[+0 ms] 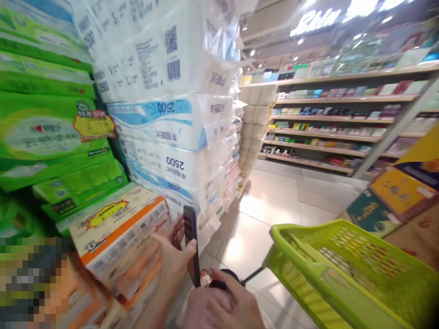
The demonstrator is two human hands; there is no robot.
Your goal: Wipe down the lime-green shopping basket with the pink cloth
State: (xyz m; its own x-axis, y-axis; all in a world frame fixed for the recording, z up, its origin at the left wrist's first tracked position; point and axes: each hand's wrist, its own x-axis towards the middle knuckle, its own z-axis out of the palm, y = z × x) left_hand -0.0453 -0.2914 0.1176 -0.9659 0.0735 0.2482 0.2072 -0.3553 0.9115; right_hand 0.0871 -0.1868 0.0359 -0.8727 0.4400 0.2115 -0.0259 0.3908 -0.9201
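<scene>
My left hand (pixel 173 251) is closed around a dark, flat smartphone (pixel 191 233), seen nearly edge-on, with the thumb on its near side. Beside it, at the bottom middle, my right hand (pixel 236 304) wraps round a black pull handle (pixel 219 284), which the fingers partly hide. From there a dark rod (pixel 254 275) runs to a yellow-green shopping basket (pixel 291 246) at the lower right. A cream and orange tissue pack (pixel 120 224) lies just left of my left hand.
White and blue tissue packs (pixel 154 119) rise in a tall stack ahead. Green tissue packs (pixel 44 132) are piled at the left. A tiled floor aisle (pixel 260 196) leads towards stocked shelves (pixel 329 98). Yellow and green boxes (pixel 387 196) stand behind the basket.
</scene>
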